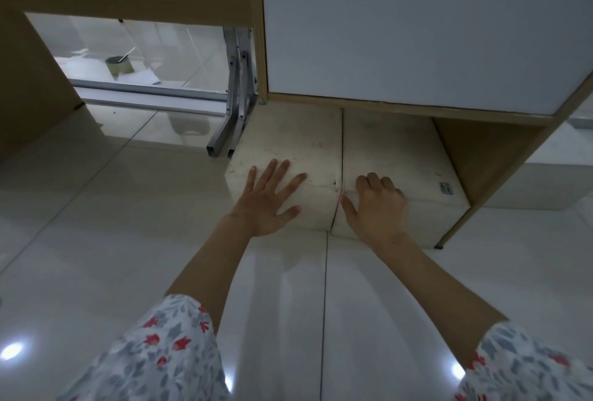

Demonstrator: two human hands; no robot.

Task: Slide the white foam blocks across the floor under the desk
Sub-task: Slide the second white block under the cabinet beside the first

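Glossy floor tiles (pixel 96 240), foam blocks (pixel 288 144), wooden desk (pixel 417 31)

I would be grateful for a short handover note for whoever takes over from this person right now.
Left hand: open, flat on the left foam block.
Right hand: fingers curled over the front edge of the right foam block.
Blocks sit side by side on the tiled floor, partly under the white cabinet.
Done: the back parts are under.
Left: the front ends still stick out; probably push further.

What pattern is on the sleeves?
A floral print: red and grey flowers and leaves on white, on both sleeves, seen in the head view.
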